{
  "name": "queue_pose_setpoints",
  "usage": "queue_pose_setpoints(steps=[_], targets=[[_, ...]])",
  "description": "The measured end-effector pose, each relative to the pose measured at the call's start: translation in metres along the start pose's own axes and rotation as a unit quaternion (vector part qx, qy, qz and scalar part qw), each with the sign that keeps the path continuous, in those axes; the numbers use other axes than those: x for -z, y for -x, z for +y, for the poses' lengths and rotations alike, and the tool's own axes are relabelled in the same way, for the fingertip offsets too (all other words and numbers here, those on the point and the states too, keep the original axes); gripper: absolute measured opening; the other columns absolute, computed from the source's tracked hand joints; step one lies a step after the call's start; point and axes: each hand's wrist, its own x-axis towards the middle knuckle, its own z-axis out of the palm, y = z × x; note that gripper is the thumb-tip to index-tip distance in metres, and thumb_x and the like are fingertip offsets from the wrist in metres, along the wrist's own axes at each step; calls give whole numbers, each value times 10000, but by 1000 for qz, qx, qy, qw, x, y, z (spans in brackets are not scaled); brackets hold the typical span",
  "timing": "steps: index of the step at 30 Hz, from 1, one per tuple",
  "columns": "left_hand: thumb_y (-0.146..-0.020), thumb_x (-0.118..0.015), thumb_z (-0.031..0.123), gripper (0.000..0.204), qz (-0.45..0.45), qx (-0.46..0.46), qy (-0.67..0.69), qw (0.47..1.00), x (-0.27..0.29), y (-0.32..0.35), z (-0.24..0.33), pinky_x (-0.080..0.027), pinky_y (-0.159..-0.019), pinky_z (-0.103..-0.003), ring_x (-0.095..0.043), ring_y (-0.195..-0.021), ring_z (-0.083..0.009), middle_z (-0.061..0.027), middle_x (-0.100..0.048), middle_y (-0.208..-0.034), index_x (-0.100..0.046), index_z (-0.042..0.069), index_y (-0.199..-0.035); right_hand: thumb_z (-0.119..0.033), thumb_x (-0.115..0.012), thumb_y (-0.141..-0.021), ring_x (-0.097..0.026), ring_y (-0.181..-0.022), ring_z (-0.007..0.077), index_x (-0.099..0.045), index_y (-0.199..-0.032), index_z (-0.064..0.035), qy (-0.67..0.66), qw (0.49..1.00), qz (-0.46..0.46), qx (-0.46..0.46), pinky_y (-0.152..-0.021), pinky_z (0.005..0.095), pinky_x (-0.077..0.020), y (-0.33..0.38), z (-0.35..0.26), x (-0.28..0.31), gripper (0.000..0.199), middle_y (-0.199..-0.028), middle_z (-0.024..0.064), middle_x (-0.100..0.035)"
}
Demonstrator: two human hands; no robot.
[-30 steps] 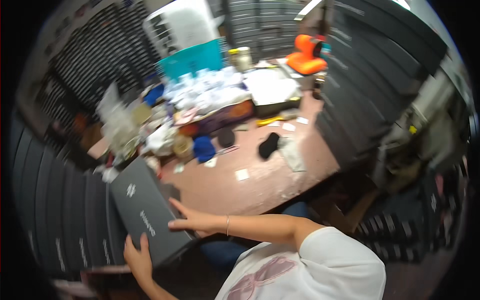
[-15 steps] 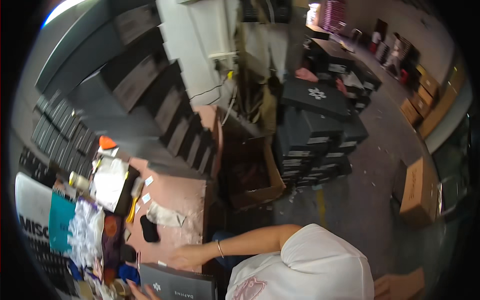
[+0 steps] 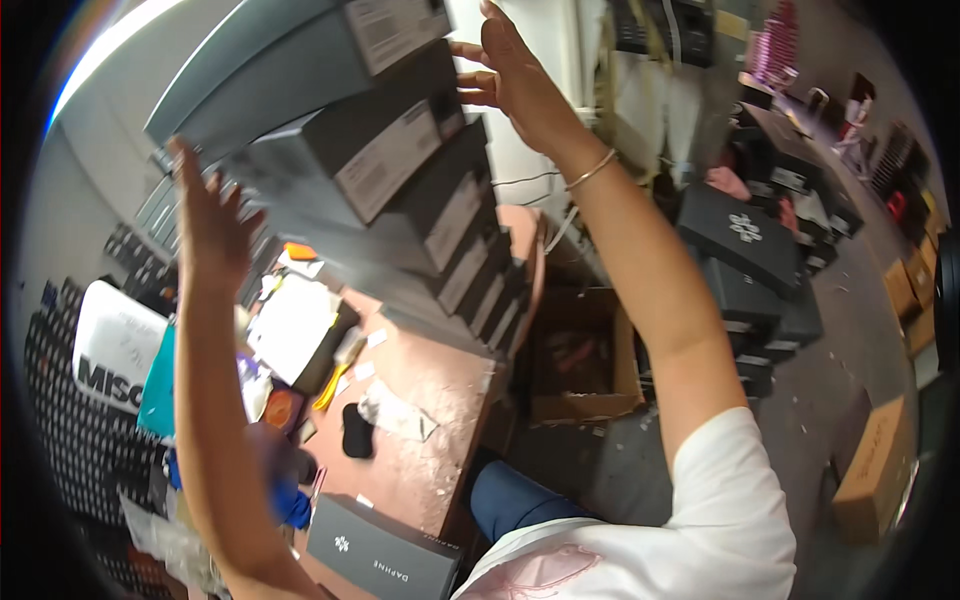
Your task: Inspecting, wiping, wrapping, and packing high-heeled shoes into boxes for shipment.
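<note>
Both my arms are raised around a tall stack of dark grey shoeboxes (image 3: 385, 165) with pale labels on their ends. My right hand (image 3: 522, 90), with a bracelet at its wrist, is beside the labelled ends of the upper boxes, fingers apart; whether they touch cannot be told. My left hand (image 3: 215, 225) is at the left side of the stack, fingers spread, and holds nothing. Close to my body, a single dark grey shoebox (image 3: 385, 552) lies closed on the pinkish table (image 3: 455, 400).
A black oval item (image 3: 357, 432), white paper (image 3: 400, 412) and a yellow-handled tool (image 3: 330, 388) lie on the table. An open cardboard carton (image 3: 585, 405) stands on the floor beyond it. More dark shoeboxes (image 3: 740, 230) are piled at the right, with a brown carton (image 3: 872, 468) nearer.
Both hands have left the shoebox area on the table and risen to either side of the tall stack. The whole view has shifted, so the stack appears further right.
</note>
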Motion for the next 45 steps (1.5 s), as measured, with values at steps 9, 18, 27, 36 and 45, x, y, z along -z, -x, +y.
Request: queue_pose_setpoints(steps=[9,18,27,36,45], targets=[[-844,-487,714,980,-108,16,-14,994,36,-62,-22,-184,-1129,-488,-250,-1405,-329,-156,-227,-1536,-129,99,-1516,-452,-581,-899,-636,-963,275,-242,-1450,15,104,991,70,47,-851,343,-495,-5,-4,-40,798,-1102,236,-621],[-978,-356,561,642,-106,79,115,985,0,-45,-37,-418,-1001,-407,-576,-1119,-232,-76,-621,-1209,-548,26,-1275,-412,-578,-893,-626,-972,254,-496,-1211,38,-68,991,94,72,-774,336,-508,-24,0,-40,557,-1031,244,-627],[-976,-379,432,528,29,-34,106,993,-27,5,-66,-447,-982,-474,-523,-1202,-291,-124,-518,-1348,-434,92,-1377,-466,-517,-939,-628,-940,262,-452,-1254,48,95,988,108,62,-829,360,-477,10,23,-32,606,-986,203,-645],[-958,-281,625,732,46,41,145,987,-33,26,-136,-139,-1148,-419,-208,-1400,-257,-91,-237,-1544,-173,160,-1513,-619,-401,-947,-536,-1095,179,-548,-1251,19,104,993,48,-9,-980,276,-378,14,52,-17,723,-1166,114,-607],[-899,-411,672,773,101,31,89,990,-26,53,-155,-175,-1113,-519,-263,-1387,-273,-112,-288,-1503,-265,166,-1464,-670,-396,-924,-544,-891,91,-504,-1311,-14,10,998,56,-30,-861,235,-411,32,74,-6,769,-1006,47,-628]])
